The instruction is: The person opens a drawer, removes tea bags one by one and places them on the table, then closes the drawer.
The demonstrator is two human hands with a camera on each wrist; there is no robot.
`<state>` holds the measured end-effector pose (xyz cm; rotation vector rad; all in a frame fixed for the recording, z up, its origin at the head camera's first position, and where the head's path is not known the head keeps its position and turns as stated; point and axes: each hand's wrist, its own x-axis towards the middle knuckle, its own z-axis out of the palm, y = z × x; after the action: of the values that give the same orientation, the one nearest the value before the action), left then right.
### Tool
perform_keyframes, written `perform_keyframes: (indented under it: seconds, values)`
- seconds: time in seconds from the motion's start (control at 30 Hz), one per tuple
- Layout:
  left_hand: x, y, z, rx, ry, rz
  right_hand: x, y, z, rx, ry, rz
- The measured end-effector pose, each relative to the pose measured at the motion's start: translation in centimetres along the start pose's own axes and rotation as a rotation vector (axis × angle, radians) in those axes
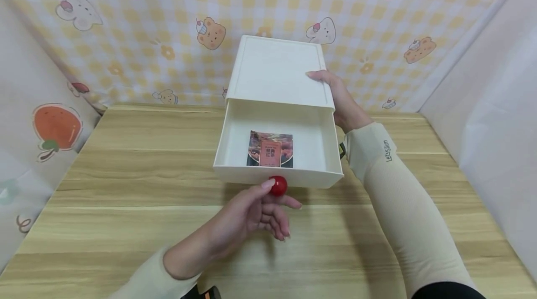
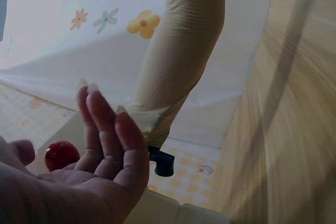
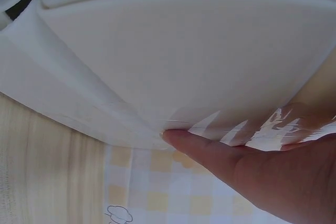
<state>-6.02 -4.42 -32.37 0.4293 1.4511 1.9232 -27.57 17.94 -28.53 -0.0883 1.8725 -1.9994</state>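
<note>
A white drawer box stands toward the back of the table, its drawer pulled out toward me. Inside the drawer, against the front wall, lies a tea packet with a reddish label. A round red knob is on the drawer front. My left hand is at this knob, thumb by its left side, index finger stretched out below it and the other fingers loosely bent. My right hand grips the right side of the box, thumb on the top; its other fingers are mostly hidden in the head view.
The wood-grain table extends on both sides of the box. Behind it hangs a yellow checked cloth with cartoon prints. White cloth walls close in the left and right sides.
</note>
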Motion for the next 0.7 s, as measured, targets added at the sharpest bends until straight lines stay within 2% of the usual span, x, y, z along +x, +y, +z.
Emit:
perform_keyframes:
  seconds: [0.1,0.23,0.4,0.43,0.5,0.63,0.7]
  values:
    - [-0.6,0.7,0.1,0.146,-0.017,-0.014,0.0,0.0,0.0,-0.008,0.001,0.002]
    - [-1.9,2.1,0.7,0.386,-0.022,0.033,0.0,0.0,0.0,-0.004,-0.001,0.001]
    - [-3.6,4.8,1.6,0.629,0.062,0.091,0.0,-0.1,0.1,0.003,-0.001,0.0]
    - [-3.7,5.3,1.7,0.672,0.077,0.125,0.0,-0.1,0.1,-0.001,0.002,0.001]
    - [-3.7,5.9,1.4,0.748,0.097,0.237,0.0,-0.1,0.0,-0.01,0.005,0.005]
    - [-2.7,7.1,0.4,0.89,0.12,0.513,0.0,-0.1,0.0,-0.019,0.008,0.012]
    - [-1.8,8.1,0.0,0.936,0.153,0.558,0.0,0.0,0.0,-0.011,0.005,0.009]
